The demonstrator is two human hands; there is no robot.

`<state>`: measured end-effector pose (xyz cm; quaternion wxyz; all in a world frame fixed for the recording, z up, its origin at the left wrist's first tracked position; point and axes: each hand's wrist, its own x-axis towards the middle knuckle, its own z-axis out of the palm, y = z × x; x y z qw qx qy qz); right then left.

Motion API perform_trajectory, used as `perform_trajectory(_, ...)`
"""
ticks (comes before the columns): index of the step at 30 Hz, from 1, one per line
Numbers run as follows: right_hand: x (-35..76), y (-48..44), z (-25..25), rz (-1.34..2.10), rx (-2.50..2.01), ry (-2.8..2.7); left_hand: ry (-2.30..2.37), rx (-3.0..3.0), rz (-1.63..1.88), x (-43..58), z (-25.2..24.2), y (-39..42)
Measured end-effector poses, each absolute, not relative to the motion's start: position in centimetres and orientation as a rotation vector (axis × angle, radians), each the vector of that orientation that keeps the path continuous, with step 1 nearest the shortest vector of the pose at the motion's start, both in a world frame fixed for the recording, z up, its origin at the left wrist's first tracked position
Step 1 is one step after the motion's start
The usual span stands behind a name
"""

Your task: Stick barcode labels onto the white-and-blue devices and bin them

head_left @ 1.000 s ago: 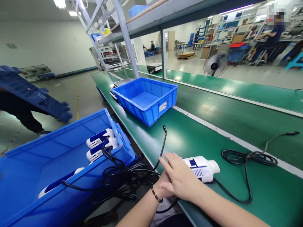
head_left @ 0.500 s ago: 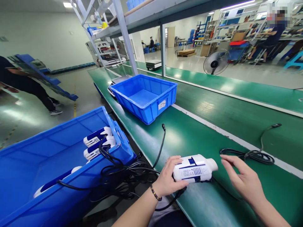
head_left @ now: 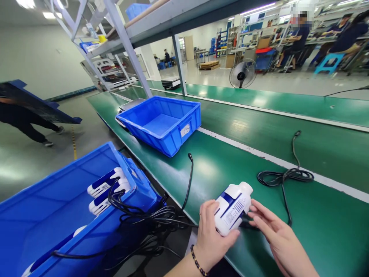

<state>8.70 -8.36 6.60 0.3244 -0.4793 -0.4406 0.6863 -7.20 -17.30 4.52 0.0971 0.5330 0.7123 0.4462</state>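
Note:
My left hand [head_left: 210, 239] grips a white and blue device [head_left: 233, 207] with a barcode label, held just above the near edge of the green conveyor belt [head_left: 259, 138]. Fingers of my right hand [head_left: 272, 235] are spread and touch the device's right side, where its black cord comes out. That cord runs to a loose coil [head_left: 284, 176] lying on the belt to the right.
A large blue bin [head_left: 52, 200] at my left holds more white and blue devices [head_left: 108, 184] with tangled black cables [head_left: 150, 223]. An empty blue bin [head_left: 161, 123] sits on the belt ahead. A person carries a blue pallet at far left; seated workers and a fan [head_left: 242, 73] are beyond.
My left hand has lifted and tilted the device upright. My right hand came in from the right to touch it. The view shifted a little to the right.

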Motion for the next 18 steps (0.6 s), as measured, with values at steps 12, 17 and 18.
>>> perform_trajectory(12,9.0,-8.4,8.7,2.057,-1.166,-0.590,2.275,2.091,0.954,-5.9,5.1,-18.0)
perform_trajectory(17,8.9,-7.4,7.7,2.086,-1.237,-0.525,2.285,2.115,0.961,-5.9,5.0,-18.0)
perform_trajectory(18,8.8,-7.1,7.4,2.072,-1.263,-0.550,2.289,2.118,0.953,-5.9,5.0,-18.1)
